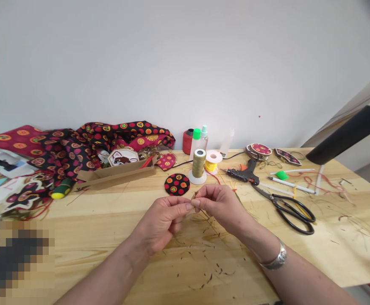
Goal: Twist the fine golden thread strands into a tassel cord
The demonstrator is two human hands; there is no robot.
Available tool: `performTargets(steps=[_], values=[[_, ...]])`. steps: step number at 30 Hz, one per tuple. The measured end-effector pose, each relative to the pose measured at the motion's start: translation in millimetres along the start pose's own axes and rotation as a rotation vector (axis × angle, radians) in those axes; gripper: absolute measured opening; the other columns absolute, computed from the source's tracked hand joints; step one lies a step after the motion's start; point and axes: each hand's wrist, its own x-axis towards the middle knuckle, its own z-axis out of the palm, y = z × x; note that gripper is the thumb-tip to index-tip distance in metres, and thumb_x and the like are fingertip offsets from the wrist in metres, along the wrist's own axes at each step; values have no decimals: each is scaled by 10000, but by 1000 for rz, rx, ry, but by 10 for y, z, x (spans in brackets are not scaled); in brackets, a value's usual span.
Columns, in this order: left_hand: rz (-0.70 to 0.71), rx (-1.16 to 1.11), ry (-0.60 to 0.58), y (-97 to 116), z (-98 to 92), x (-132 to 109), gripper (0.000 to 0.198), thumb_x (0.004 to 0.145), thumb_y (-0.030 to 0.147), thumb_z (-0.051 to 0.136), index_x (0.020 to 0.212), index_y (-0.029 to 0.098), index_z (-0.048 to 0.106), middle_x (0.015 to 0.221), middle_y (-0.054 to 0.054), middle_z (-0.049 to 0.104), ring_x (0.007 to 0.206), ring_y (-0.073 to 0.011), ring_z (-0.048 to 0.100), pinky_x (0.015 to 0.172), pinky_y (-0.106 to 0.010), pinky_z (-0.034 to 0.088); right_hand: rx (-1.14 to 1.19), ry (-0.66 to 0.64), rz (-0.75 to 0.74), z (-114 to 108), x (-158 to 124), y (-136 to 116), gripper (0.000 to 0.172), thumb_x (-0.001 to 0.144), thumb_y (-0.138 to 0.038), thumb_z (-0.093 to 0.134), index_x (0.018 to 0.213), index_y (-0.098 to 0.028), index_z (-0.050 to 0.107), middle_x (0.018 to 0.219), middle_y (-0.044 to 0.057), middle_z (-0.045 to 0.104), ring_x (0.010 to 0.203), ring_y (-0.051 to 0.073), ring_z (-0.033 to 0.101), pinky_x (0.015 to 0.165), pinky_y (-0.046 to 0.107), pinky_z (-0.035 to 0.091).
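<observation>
Fine cord, two-handed hold.
My left hand and right hand pinched it, presumably for control; olive spool stood upright beyond, likely for reach.

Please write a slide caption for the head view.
Left hand and right hand pinch thin strands over a wooden table, scissors lying at right.

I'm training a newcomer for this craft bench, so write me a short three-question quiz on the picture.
1. Which wrist wears the silver bracelet: that of the left hand or the right hand?
2. True or false: the black-handled scissors lie on the table, outside both hands.
3. Fill in: the spool beside the olive thread cone carries ____ thread.

Key: 1. right hand; 2. true; 3. yellow.
</observation>
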Motion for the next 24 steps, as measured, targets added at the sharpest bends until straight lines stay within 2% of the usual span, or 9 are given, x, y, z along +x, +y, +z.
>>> performTargets(steps=[10,19,24], values=[[55,73,71,3,35,-7,142,622,259,692,655,123,666,416,89,320,383,-14,184,368,-190,100,5,11,15,8,9,-8,183,670,-300,652,626,-144,566,580,-18,559,505,64,442,493,207,338],[63,62,97,-2,38,2,148,631,265,679,660,123,652,396,98,299,371,-19,177,360,-182,125,-65,15,15,6,5,-17,182,732,-316,593,691,-142,561,616,-14,548,497,59,409,471,197,316],[69,45,159,15,11,24,173,621,278,693,667,121,638,383,107,277,367,-19,172,362,-176,143,-253,-21,-98,-28,-2,-49,183,826,-274,465,825,-155,604,715,10,586,616,88,482,584,219,386]])
